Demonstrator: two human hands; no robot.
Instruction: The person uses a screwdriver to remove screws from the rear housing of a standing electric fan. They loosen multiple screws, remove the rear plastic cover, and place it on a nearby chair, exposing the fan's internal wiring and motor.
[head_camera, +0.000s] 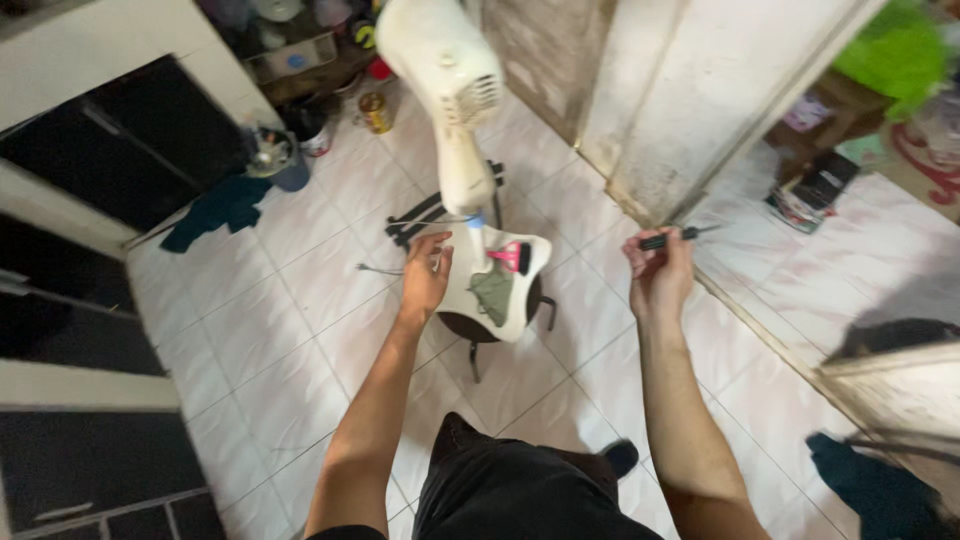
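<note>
A cream-white standing fan (447, 75) rises in front of me, its motor housing at the top and its neck running down to a white base (520, 290) on a dark stool. My left hand (425, 280) is spread open just left of the base, near a thin metal rod, holding nothing. My right hand (658, 270) is raised to the right, closed on a black-handled screwdriver (672, 237) whose tip points right. On the base lie a pink brush-like tool (510, 257) and a grey-green cloth (492, 290).
A white tiled floor (300, 280) surrounds the stool. Dark cabinets (130, 140) line the left. Tins, a pot and a blue cloth (215, 210) sit at the back left. A white door frame (660, 110) stands to the right, with a raised floor and clutter behind it.
</note>
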